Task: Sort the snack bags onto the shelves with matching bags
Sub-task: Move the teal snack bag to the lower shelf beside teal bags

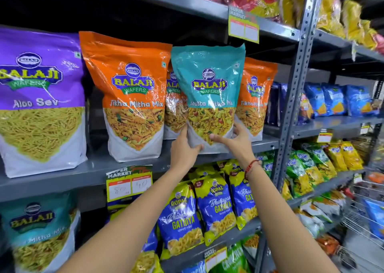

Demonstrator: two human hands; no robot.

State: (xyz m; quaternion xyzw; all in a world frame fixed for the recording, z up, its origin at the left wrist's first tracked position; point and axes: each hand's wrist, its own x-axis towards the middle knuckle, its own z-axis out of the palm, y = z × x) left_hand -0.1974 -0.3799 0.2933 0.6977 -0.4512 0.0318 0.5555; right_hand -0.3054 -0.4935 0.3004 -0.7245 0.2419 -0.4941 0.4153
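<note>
Grey metal shelving (93,169) fills the view, stocked with large snack bags on several tiers. On the middle tier a purple Aloo Sev bag (39,98) stands at the left, with orange Tikha Mitha Mix bags (131,94) beside it and further along. In front of those orange ones, the teal bag (208,90) is held upright at its lower corners, its base at about the level of the shelf's front edge. The left hand (184,146) closes its grip on the lower left corner, thumb on the front face; the right hand (234,138) grips the lower right, fingers wrapped behind and thumb across the front. Whether the base rests on the shelf or hangs just off it I cannot tell. A teal bag of the same kind (39,231) stands on the tier below at the far left, so this one looks misplaced among the orange. The step in hand appears to be lifting it clear of that row. The next move would call for keeping both hands closed on it, drawing it out without toppling its orange neighbours, then carrying it down and left to its match.
</note>
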